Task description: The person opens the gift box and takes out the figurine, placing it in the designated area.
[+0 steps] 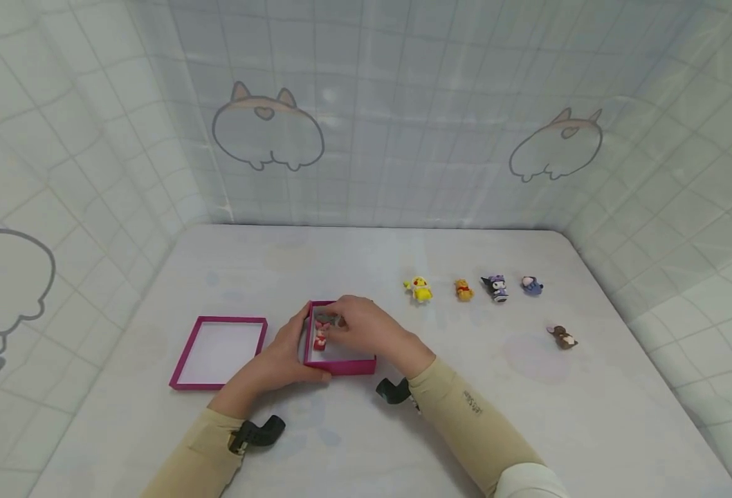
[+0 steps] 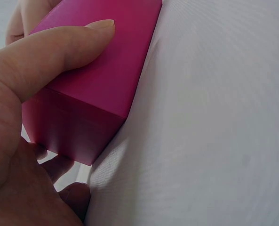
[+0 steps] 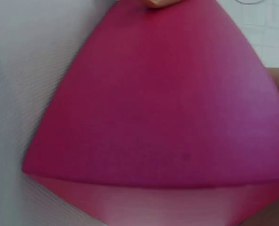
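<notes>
Magenta box [image 1: 341, 364] sits at the lower centre of the head view on the white table [image 1: 497, 401]. My left hand [image 1: 285, 356] grips its left wall, thumb along the near side. My right hand [image 1: 366, 325] reaches over the open top, fingers curled down around a small red figure [image 1: 320, 337] inside; I cannot tell whether they pinch it. Left of the box lies its lid [image 1: 219, 351]. Toward the right stand four small figures [image 1: 478, 287] in a row, with a brown one [image 1: 562, 337] below them.
</notes>
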A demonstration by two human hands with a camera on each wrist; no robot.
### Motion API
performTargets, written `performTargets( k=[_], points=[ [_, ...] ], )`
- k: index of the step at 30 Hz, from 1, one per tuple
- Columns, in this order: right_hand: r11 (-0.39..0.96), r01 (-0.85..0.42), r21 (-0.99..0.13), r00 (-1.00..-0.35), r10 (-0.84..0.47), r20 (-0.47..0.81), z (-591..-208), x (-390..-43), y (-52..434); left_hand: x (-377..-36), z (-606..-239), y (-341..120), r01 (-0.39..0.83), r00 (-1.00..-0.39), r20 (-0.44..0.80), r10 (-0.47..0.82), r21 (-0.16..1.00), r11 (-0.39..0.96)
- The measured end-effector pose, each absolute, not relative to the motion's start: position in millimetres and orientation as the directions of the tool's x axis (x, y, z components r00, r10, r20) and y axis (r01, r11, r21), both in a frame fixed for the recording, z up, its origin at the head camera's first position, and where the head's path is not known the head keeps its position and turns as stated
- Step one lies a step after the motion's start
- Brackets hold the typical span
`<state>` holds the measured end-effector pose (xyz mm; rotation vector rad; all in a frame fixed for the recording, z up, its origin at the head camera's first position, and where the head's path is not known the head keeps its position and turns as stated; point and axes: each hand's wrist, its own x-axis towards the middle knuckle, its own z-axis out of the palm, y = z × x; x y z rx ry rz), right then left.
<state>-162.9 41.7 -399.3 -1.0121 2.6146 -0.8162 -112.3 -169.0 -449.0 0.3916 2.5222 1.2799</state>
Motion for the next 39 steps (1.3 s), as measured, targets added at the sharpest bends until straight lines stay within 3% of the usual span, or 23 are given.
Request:
performTargets(
  k=[7, 17, 26, 39],
  points=[
    [0.651, -0.616, -0.444, -0.722, -0.691, -0.011, -405.2, -161.0, 32.4, -112.0, -448.6, -168.7, 0.094, -0.922, -0.151, 0.356, 0.806, 0.585],
    [0.76, -0.61, -0.224, -0.775, -0.631, -0.027, -409.8, -155.7, 21.7, -111.8, -449.0, -168.5, 0.07, -0.924, -0.177, 0.34, 0.794, 0.603],
    [0.787, -0.609, -0.097, -0.791, -0.612, 0.001, -417.0, -153.7, 20.0, -113.6, -449.6, -167.2, 0.075, -0.924, -0.176, 0.34, 0.788, 0.611],
    [0.772, -0.625, -0.119, -0.773, -0.633, -0.043, -414.8, -154.6, 21.9, -114.3, -450.6, -168.0, 0.076, -0.92, -0.172, 0.353, 0.804, 0.589]
  ],
)
